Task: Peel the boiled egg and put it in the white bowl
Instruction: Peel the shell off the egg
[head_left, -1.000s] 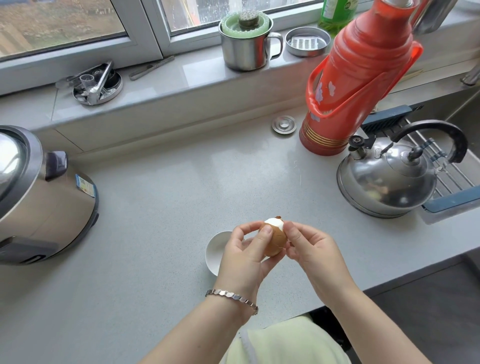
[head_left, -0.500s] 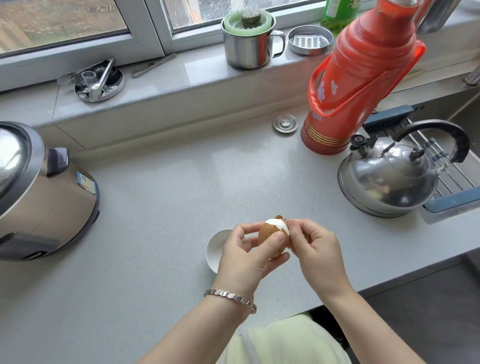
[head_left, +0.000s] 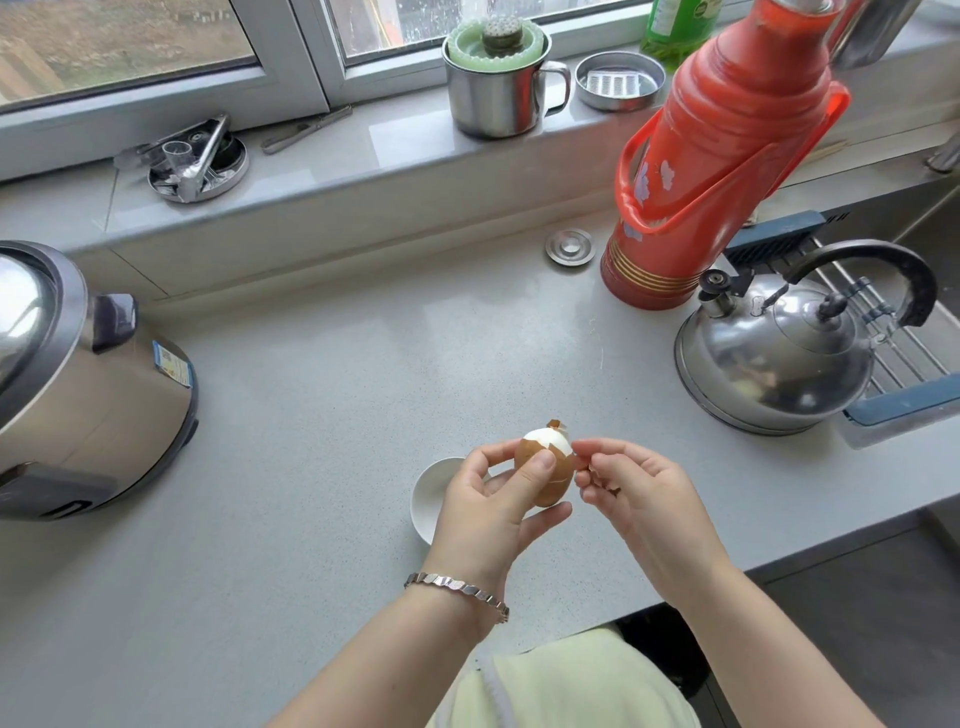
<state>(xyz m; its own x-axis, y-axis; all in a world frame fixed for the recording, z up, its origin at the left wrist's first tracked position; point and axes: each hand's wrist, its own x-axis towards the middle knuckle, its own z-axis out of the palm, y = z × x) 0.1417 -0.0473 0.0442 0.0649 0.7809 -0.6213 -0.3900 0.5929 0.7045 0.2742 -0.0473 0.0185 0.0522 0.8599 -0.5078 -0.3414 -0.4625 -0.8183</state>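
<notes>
While the left hand (head_left: 488, 506) clamps the brown-shelled boiled egg (head_left: 545, 470) upright between thumb and fingers, the right hand (head_left: 636, 499) pinches at the shell edge on the egg's right side, fingertips closed on what looks like a small flake, though that spot is too small to be sure. Only the top cap is bare: white shows there, with a loose brown shard (head_left: 557, 425) standing up at the crown, and most of the shell below remains in place. By my judgement the peeling is in its early part. The small round white bowl (head_left: 428, 493) sits on the grey speckled desk (head_left: 337, 405) just behind and under the left hand, half hidden by it; what I can see of it looks empty. Left to do: strip the remaining shell, then lower the egg into that bowl.
</notes>
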